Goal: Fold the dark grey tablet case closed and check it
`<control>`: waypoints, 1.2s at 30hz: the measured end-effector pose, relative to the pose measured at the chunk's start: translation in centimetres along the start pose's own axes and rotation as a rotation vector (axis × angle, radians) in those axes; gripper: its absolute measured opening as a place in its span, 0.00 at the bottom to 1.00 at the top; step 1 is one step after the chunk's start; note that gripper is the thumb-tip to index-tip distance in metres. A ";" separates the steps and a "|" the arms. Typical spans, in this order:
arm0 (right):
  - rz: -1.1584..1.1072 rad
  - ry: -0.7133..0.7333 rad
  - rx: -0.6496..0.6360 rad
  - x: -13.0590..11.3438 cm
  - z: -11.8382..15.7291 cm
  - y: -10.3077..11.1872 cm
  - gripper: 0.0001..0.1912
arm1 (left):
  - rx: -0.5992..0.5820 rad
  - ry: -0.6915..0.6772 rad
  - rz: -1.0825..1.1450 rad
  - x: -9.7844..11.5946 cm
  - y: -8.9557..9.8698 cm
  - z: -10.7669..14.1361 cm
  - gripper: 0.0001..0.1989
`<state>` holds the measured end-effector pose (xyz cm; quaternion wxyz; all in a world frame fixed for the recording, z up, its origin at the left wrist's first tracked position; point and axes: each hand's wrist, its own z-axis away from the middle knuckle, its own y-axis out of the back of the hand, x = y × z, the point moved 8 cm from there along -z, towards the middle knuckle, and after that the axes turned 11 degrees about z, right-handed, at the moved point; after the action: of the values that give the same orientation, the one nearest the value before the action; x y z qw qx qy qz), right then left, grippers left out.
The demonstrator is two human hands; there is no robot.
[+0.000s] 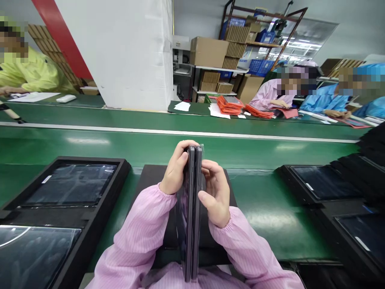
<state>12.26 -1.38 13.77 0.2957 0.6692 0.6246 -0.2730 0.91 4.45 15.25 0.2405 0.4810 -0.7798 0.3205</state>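
Two dark tablets stand on edge side by side in front of me, their thin frames facing up: a left tablet and a right tablet. Clear film sticks out a little at the far end of the right one. My left hand is closed on the far part of the pair from the left, fingers over the far corner. From the right, my right hand closes against the right tablet with curved fingers and thumb. A black foam block lies beneath them, partly hidden by my arms.
A black foam tray with film-covered tablets lies on the left of the green belt. Another tray with tablets is at right, beside stacked black foam. Across the line, co-workers sit near orange pouches.
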 end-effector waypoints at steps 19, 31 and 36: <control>-0.004 -0.035 -0.134 -1.2 -1.7 -0.4 0.27 | -0.272 0.008 0.179 1.8 -2.6 1.1 0.27; -0.009 -0.054 -0.150 -1.0 -1.3 -0.7 0.27 | -0.275 0.008 0.184 1.7 -2.6 1.0 0.27; -0.022 -0.068 -0.241 -0.6 -1.5 -1.0 0.32 | -0.343 0.029 0.203 1.3 -2.4 1.1 0.32</control>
<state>11.19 -0.67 15.13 0.3921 0.6121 0.6500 -0.2217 2.45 2.03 16.05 0.2964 0.3472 -0.8640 0.2125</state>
